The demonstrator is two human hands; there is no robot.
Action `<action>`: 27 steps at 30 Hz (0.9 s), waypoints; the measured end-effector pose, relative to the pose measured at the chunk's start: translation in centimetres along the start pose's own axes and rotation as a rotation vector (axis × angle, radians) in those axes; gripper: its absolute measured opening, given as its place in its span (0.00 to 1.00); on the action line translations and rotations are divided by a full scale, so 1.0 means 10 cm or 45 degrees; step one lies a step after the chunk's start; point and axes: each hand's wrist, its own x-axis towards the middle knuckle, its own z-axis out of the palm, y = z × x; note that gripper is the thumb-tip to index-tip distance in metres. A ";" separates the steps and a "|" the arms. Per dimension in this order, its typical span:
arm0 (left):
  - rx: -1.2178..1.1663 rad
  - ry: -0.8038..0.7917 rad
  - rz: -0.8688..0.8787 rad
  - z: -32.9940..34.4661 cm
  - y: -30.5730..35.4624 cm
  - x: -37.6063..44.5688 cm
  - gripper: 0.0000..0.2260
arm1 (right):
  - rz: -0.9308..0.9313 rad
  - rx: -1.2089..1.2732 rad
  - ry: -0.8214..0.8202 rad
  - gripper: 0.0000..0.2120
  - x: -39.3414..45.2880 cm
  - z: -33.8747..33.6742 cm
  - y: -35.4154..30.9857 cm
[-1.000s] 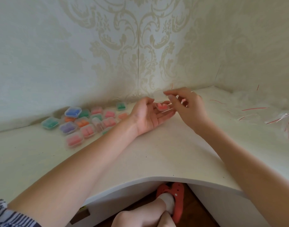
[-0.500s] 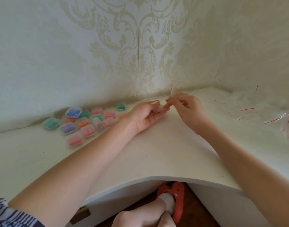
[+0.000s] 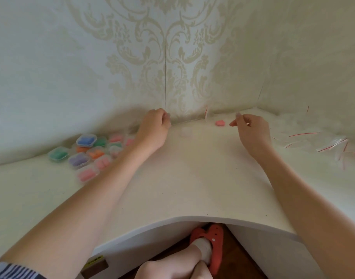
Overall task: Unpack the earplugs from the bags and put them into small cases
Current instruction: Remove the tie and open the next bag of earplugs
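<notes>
Parting from the joined pose of half a second ago, the two hands now sit well apart over the white corner desk (image 3: 188, 178). The left hand (image 3: 153, 127) has swung left and toward the far wall, its fingers curled under; whether it holds anything I cannot tell, since the knuckles hide the palm. The right hand (image 3: 251, 128) has drawn back to the right, thumb and forefinger pinched near a thin clear bag (image 3: 206, 113) that stands blurred at the wall with its red strip upright; blur leaves it unclear whether the fingers actually grip that bag. A pink earplug pair (image 3: 220, 123), earlier cupped between the hands, now lies bare on the desk between them, just left of the right fingertips. Near the left hand's far-right side a faint clear square (image 3: 186, 131) shows on the desktop, too blurred to name surely.

At the left, a cluster of small clear cases (image 3: 92, 152) rests on the desk as before. Each is shut over coloured plugs: a blue one (image 3: 86, 140) stacked on top, a green one (image 3: 58, 154) farthest left, a purple one (image 3: 79, 160), an orange one (image 3: 96, 153), and pink ones (image 3: 86, 174) nearest. At the far right lies a heap of clear bags with red strips (image 3: 331, 147), its contents not discernible.
</notes>
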 end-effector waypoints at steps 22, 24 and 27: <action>0.612 0.022 0.220 0.09 -0.06 -0.06 0.10 | -0.273 -0.620 -0.457 0.22 0.31 0.30 -0.14; 0.533 0.035 0.224 0.09 -0.05 -0.05 0.09 | -0.181 -0.729 -0.554 0.21 0.40 0.38 -0.16; 0.471 0.020 0.207 0.09 -0.05 -0.04 0.08 | -0.104 -0.747 -0.564 0.16 0.42 0.50 -0.11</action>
